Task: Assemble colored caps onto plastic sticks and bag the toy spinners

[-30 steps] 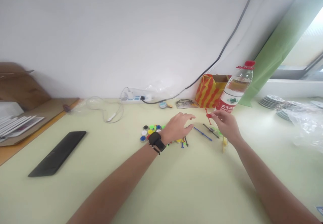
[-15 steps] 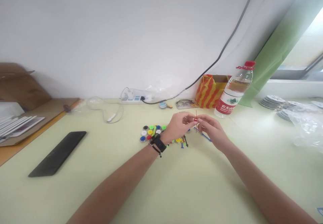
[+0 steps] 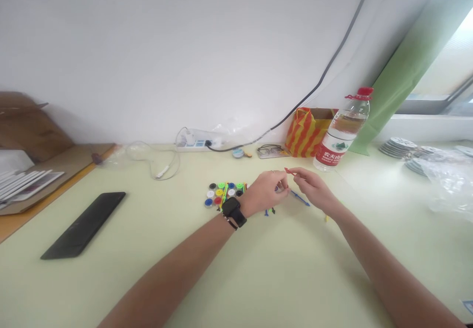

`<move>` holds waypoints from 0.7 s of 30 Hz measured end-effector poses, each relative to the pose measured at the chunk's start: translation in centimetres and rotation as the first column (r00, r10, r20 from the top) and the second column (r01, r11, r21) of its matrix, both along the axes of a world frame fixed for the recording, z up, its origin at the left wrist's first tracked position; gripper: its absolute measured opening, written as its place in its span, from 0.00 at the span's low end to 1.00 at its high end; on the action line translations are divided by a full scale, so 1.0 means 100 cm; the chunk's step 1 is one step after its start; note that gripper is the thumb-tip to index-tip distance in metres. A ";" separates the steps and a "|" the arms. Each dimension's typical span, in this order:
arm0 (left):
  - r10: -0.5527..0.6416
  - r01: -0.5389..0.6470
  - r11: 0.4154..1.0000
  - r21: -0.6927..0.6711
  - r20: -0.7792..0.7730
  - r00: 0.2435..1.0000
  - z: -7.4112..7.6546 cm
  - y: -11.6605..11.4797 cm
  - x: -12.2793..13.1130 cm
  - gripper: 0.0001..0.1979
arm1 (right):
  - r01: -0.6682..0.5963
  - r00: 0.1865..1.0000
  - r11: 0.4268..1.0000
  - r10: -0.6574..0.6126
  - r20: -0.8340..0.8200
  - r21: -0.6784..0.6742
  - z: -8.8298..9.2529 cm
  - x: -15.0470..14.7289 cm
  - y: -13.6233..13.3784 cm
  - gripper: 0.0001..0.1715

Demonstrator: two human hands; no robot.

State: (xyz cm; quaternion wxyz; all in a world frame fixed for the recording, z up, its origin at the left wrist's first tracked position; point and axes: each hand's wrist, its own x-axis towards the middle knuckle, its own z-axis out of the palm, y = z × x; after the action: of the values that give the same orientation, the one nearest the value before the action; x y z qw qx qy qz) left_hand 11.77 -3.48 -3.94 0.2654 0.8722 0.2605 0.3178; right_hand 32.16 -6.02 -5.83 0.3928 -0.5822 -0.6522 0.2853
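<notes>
My right hand (image 3: 314,187) pinches a thin red arrow-shaped plastic piece (image 3: 290,171) between thumb and fingers, its pointed end toward the left. Just left of it, my left hand (image 3: 268,190), wearing a black watch, has its fingers curled together; whatever they hold is hidden. Beneath and beside the left hand lie small round coloured pieces (image 3: 219,193) in several colours, with green and yellow sticks (image 3: 224,192) across them. A blue arrow-shaped stick (image 3: 300,198) rests on the table below the right hand. Near the right wrist is a small yellow piece (image 3: 326,217), partly covered.
A water bottle (image 3: 342,133) and a striped red-yellow bag (image 3: 306,133) stand behind the right hand. Along the wall are a power strip (image 3: 195,141) and glasses (image 3: 271,149). A black flat object (image 3: 85,224) lies left; stacked discs (image 3: 397,147) and clear plastic (image 3: 451,175) lie right.
Both hands were together around a thin red piece held upright; now they are slightly apart. The red piece has tilted toward level in my right hand, and my left hand has dropped lower.
</notes>
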 end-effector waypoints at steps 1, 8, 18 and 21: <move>0.011 -0.009 0.999 0.036 -0.051 0.999 -0.003 -0.002 0.002 0.02 | 0.031 0.994 0.999 -0.035 0.106 0.034 -0.003 0.005 0.002 0.21; 0.081 0.033 0.956 0.293 -0.370 0.925 -0.025 -0.007 0.014 0.05 | 0.068 0.857 0.994 -0.105 0.505 0.091 -0.012 0.035 0.011 0.16; 0.201 0.052 0.866 0.498 -0.440 0.875 -0.022 0.000 0.003 0.08 | 0.122 0.727 0.991 -0.123 0.675 0.049 -0.012 0.063 0.009 0.09; 0.179 0.053 0.886 0.461 -0.445 0.878 -0.019 0.002 -0.002 0.06 | 0.121 0.710 0.992 -0.107 0.696 0.029 -0.016 0.063 0.010 0.07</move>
State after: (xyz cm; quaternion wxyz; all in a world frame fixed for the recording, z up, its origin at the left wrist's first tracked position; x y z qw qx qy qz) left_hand 11.61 -3.28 -5.85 -0.0317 0.9514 0.2639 0.1555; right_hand 38.46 -5.04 -7.39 0.1301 -0.6896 -0.7119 0.0269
